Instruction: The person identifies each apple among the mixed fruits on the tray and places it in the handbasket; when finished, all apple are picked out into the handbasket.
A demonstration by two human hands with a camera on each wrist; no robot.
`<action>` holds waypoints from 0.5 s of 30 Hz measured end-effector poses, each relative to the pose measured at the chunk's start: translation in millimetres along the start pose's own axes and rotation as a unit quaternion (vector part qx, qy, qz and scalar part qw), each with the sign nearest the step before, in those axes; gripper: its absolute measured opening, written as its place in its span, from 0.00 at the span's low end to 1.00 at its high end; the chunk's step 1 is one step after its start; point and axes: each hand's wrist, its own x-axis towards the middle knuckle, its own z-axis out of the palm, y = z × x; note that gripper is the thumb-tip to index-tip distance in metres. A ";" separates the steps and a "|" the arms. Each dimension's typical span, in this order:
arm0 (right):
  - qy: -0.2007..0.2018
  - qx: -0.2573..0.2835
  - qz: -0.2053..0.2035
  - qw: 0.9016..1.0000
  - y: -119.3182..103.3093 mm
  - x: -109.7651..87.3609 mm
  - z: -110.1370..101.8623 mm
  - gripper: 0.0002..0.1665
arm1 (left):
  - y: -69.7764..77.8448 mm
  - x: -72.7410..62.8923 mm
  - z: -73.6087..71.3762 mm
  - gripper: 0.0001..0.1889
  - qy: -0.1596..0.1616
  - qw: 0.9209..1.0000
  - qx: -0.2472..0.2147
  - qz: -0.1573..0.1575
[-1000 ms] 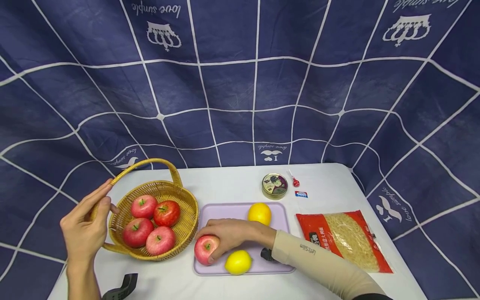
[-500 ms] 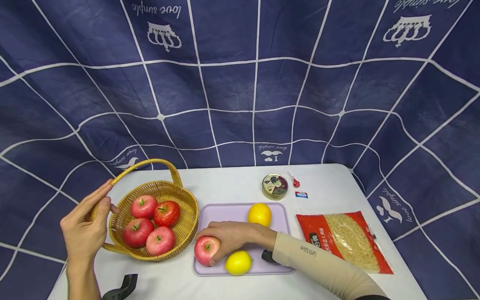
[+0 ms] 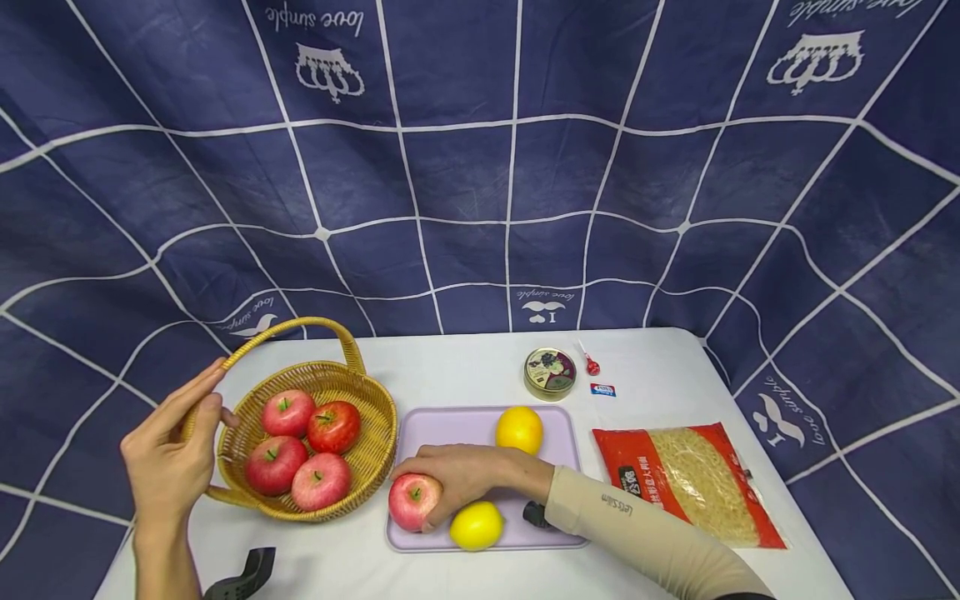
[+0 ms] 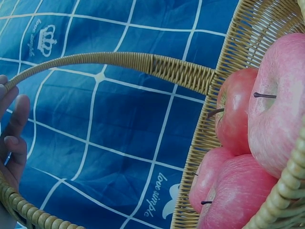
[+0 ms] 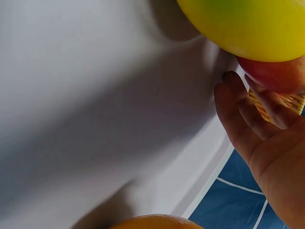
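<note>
My left hand (image 3: pixel 168 450) grips the arched handle (image 3: pixel 262 337) of a wicker basket (image 3: pixel 378 417) on the table's left side. Several red apples (image 3: pixel 321 481) lie inside it; the left wrist view shows them close up, stems visible. On the left end of a lilac tray (image 3: pixel 442 421), my right hand (image 3: pixel 461 475) holds another apple (image 3: pixel 412 502), fingers behind it and thumb at its near right side. Beside that thumb sits a lemon (image 3: pixel 477 526). An orange (image 3: pixel 519 429) rests behind the right wrist. In the right wrist view the lemon (image 5: pixel 252 24) partly hides the held apple (image 5: pixel 276 74).
A round tin (image 3: pixel 550 372) stands behind the tray, with a red lollipop (image 3: pixel 592 365) and a small blue-red wrapped piece (image 3: pixel 602 389) beside it. To the right lies a red bag of pasta (image 3: pixel 690 483). A blue checked curtain (image 3: pixel 465 167) hangs behind the table.
</note>
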 end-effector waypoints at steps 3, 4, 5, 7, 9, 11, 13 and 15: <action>0.001 -0.001 -0.002 1.000 0.1 0.1 0.8 0.43 | 0.2 0.0 0.1 0.13 0.001 1.000 -0.003 0.000; 0.002 -0.001 -0.003 1.000 0.2 0.1 1.1 0.43 | 0.2 0.0 0.1 0.13 0.001 1.000 -0.004 -0.001; 0.002 -0.001 -0.004 1.000 0.4 0.2 1.4 0.44 | 0.2 0.0 0.1 0.13 0.002 1.000 -0.006 -0.001; 0.002 0.000 -0.004 1.000 0.7 0.5 2.0 0.44 | 0.2 0.1 0.1 0.13 0.002 1.000 -0.008 -0.001; 0.001 0.001 -0.003 1.000 1.1 0.9 2.3 0.43 | 0.2 0.1 0.0 0.13 0.003 1.000 -0.009 -0.001; -0.002 0.003 -0.001 1.000 1.0 1.2 2.5 0.44 | 0.1 -0.1 -0.2 0.13 0.004 1.000 -0.009 -0.002; -0.004 0.006 0.003 1.000 0.5 1.2 2.7 0.44 | 0.2 -0.3 -0.5 0.13 0.004 1.000 -0.011 -0.003; -0.006 0.008 0.006 1.000 0.2 0.9 2.8 0.44 | 0.2 -0.4 -0.7 0.13 0.004 1.000 -0.011 -0.003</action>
